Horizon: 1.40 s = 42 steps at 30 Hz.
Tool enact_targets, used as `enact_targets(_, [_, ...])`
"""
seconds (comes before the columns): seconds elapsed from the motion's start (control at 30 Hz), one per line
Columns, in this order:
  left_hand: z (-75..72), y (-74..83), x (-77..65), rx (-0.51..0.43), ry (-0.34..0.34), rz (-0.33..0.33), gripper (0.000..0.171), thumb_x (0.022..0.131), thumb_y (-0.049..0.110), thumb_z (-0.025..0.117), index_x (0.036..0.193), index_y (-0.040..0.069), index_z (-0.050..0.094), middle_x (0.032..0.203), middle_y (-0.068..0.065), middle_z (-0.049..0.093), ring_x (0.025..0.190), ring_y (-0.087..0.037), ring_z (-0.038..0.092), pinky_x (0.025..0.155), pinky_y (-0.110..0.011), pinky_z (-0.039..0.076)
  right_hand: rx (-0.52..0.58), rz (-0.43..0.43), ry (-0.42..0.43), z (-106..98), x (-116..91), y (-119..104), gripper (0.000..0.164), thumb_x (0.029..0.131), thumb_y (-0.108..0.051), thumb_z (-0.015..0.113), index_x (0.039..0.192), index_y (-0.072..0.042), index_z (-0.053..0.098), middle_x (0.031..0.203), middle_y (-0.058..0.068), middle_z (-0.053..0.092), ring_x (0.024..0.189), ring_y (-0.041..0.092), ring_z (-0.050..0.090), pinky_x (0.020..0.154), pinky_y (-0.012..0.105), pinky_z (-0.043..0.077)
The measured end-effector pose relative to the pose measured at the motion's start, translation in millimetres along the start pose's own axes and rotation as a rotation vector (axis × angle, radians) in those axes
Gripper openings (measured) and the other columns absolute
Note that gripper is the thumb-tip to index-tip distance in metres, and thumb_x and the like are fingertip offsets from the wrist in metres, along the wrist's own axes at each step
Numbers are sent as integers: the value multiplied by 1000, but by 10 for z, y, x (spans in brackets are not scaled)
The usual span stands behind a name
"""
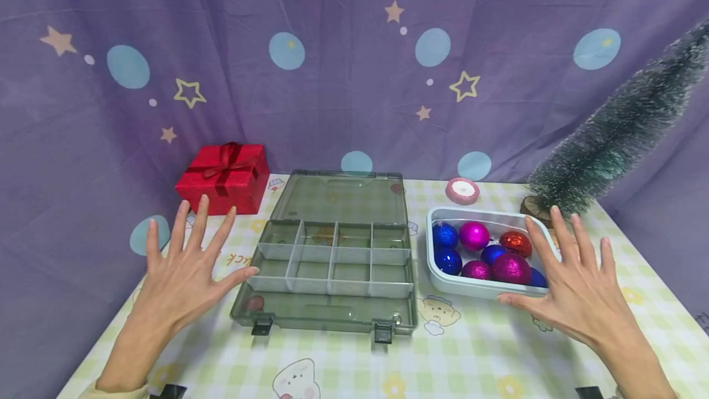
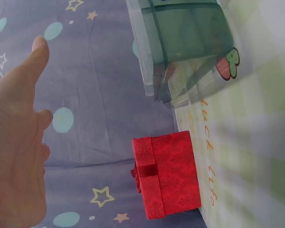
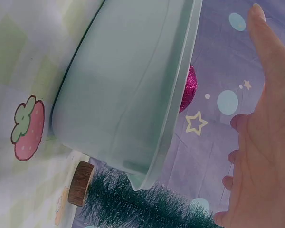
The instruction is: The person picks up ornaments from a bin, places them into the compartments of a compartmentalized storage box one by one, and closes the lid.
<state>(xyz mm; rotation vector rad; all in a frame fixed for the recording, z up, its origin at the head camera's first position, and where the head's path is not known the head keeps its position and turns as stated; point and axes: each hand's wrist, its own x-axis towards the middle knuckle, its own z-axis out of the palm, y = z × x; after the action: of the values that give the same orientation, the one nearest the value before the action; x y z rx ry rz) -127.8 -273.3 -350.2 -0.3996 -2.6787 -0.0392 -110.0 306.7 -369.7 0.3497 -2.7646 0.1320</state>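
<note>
The left hand (image 1: 180, 285) is held up with its fingers spread wide, and nothing is gripped by it. Just beside its thumb, the gray see-through divider box (image 1: 316, 323) is set on the checked tablecloth (image 1: 349, 368), with its lid (image 1: 346, 196) tipped back. The box is probably light and stiff, and its smooth plastic may be slippery. It is best held by both side walls, since the lid could flop if it is pulled. Inside, the space is split into little rooms by thin walls (image 1: 354, 288), so fingers might be bumped there.

Next, blue, pink and red Christmas balls (image 1: 511, 269) are held in the pale blue tub (image 1: 465, 289). The balls are likely very light, hard and easy to crack, and the shiny ones could slip and roll. Each is best pinched softly around its middle. Part of the tub's right end is hidden by the right hand (image 1: 581, 288), which is held with fingers spread and nothing in it.

Around these, a red gift box (image 1: 246, 183) is seen past the left fingers, a pink ribbon roll (image 1: 462, 191) is placed behind the tub, and a little Christmas tree (image 1: 609, 134) is stood at the far right, where it could be bumped.
</note>
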Motion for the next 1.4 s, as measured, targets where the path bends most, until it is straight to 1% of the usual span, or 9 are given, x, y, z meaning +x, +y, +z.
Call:
enact_targets(0.47, [-20,3,-25,2,-42,1,101,89,75,60,168,29,17,173,-13,-2,157,-38,-4,117,-71,-11,25,-22,8,39,-2,0,131,72,-77,77,169,-25,4,173,13,-8,156,38,-12,116,70,-15])
enact_targets(0.67, [-28,2,-42,-24,-60,-5,100,90,73,60,168,28,17,173,-12,-4,157,-37,-6,117,-71,-11,46,-69,51,55,35,15,130,71,-75,79,169,-23,11,173,14,0,156,41,0,118,72,-3])
enact_targets(0.77, [-27,-8,-71,-123,-106,-16,96,94,67,60,168,26,14,173,-12,-7,156,-37,-8,117,-69,-13,97,-98,74,68,76,24,124,71,-70,82,167,-22,20,171,17,13,150,49,18,115,77,12])
enact_targets(0.83, [-16,-14,-102,-231,-153,-27,93,98,60,61,169,24,13,172,-14,-6,156,-39,-6,118,-67,-13,160,-97,76,75,105,28,116,73,-63,85,165,-22,28,167,20,25,142,53,30,109,78,22])
enact_targets(0.93, [15,-15,-167,-422,-220,-60,90,100,49,65,168,20,15,172,-20,1,154,-48,4,119,-71,-2,255,-89,65,91,138,46,102,77,-51,88,161,-20,39,152,21,46,133,52,40,105,75,29])
enact_targets(1.07, [72,-7,-285,-656,-320,-172,85,101,42,68,168,23,18,170,-19,15,150,-52,17,110,-79,21,290,-104,55,110,158,100,83,80,-39,89,149,-11,53,118,15,63,118,43,53,98,69,38])
enact_targets(1.2, [157,-16,-413,-821,-392,-291,79,102,39,67,167,25,23,166,-21,27,149,-52,22,105,-78,30,286,-86,3,109,154,153,68,83,-37,88,137,-5,61,109,16,68,100,38,65,80,66,50])
enact_targets(1.27, [210,-25,-474,-880,-402,-308,78,102,36,68,166,20,26,163,-23,32,147,-52,27,108,-72,34,299,-58,-42,102,148,167,64,86,-37,86,135,-4,63,112,18,70,98,39,68,76,67,52])
enact_targets(1.4, [312,-36,-574,-975,-395,-293,75,101,27,71,163,9,32,160,-22,40,146,-44,35,110,-32,44,332,1,-147,84,153,170,61,92,-41,80,138,-5,62,116,18,70,103,39,67,78,68,52])
